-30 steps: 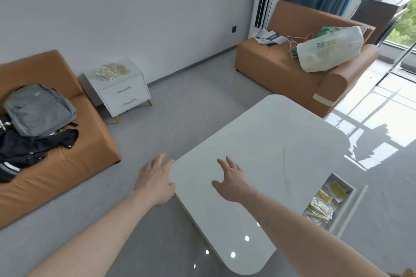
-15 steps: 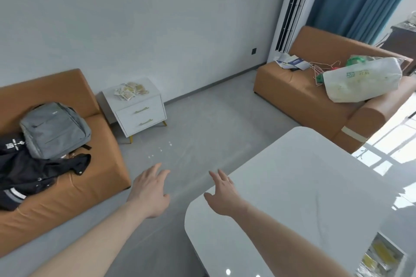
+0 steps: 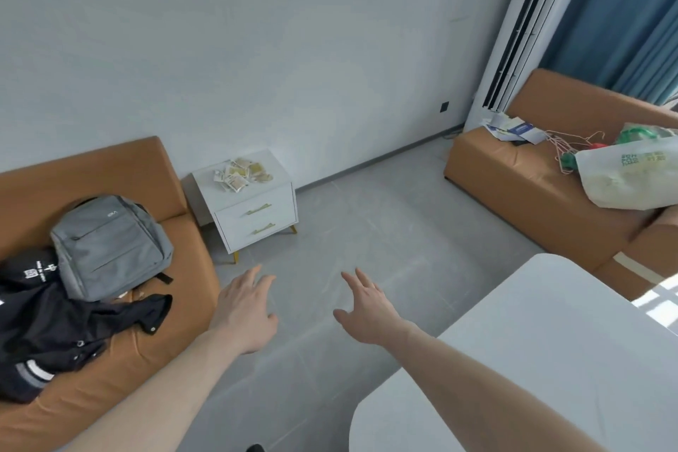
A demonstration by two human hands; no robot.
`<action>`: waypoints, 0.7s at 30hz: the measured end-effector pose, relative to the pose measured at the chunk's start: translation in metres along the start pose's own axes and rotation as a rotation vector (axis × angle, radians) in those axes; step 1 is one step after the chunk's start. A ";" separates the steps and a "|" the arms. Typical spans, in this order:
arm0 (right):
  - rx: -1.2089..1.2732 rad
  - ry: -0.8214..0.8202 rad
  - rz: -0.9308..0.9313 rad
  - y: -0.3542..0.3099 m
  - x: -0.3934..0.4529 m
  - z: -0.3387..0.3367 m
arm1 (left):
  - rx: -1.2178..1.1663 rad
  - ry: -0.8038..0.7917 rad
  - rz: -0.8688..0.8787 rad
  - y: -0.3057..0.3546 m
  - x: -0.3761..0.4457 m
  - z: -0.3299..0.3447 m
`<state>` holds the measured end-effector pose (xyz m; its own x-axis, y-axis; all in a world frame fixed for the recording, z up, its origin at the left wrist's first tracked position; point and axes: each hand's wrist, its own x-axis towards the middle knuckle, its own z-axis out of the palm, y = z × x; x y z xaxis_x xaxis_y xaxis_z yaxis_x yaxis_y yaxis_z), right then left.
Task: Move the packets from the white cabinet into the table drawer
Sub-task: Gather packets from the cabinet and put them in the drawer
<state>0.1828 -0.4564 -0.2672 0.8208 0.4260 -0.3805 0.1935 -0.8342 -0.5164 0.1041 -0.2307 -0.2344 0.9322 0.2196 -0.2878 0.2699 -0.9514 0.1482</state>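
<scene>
Beyond both hands, against the far wall, stands the white cabinet point(image 3: 253, 205), and the packets point(image 3: 243, 171) lie in a loose heap on its top; they are too small to count or read, showing only as pale yellowish wrappers. Its two front drawers appear closed. From the head camera, the left hand point(image 3: 246, 308) and the right hand point(image 3: 367, 312) reach forward side by side over the grey floor point(image 3: 367, 231), fingers spread and relaxed, holding nothing and touching nothing. Under the right forearm, the white worktop point(image 3: 550, 360) is cut off by the lower and right edges, so its drawer cannot be seen. Left of the left hand, an orange sofa point(image 3: 91, 172) runs out of view; on its seat a grey backpack point(image 3: 110, 246) leans partly over a black jacket point(image 3: 66, 323), whose lower part is cut off at the left edge. Well to the right of the right hand, a second orange sofa point(image 3: 532, 194) carries papers point(image 3: 513, 128), wire hangers point(image 3: 567, 149) and a white bag point(image 3: 631, 176) that hides something green behind it. Beside that sofa stands a tall white air conditioner point(image 3: 521, 29), with a blue curtain point(image 3: 623, 11) further right. At the bottom edge, a small dark shape on the floor cannot be identified.
</scene>
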 end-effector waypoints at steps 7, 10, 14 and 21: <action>0.059 0.017 0.052 -0.079 0.078 0.015 | 0.020 -0.075 0.033 -0.106 0.072 -0.029; 0.071 0.027 0.081 -0.101 0.101 0.017 | 0.047 -0.103 0.041 -0.140 0.103 -0.041; 0.097 0.073 0.089 -0.117 0.134 0.007 | 0.009 -0.103 0.073 -0.155 0.143 -0.054; 0.103 0.061 0.109 -0.131 0.213 -0.017 | -0.005 -0.096 0.109 -0.165 0.229 -0.075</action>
<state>0.3417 -0.2624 -0.2672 0.8656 0.3100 -0.3932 0.0476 -0.8327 -0.5517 0.2916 -0.0073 -0.2538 0.9288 0.0929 -0.3586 0.1693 -0.9675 0.1879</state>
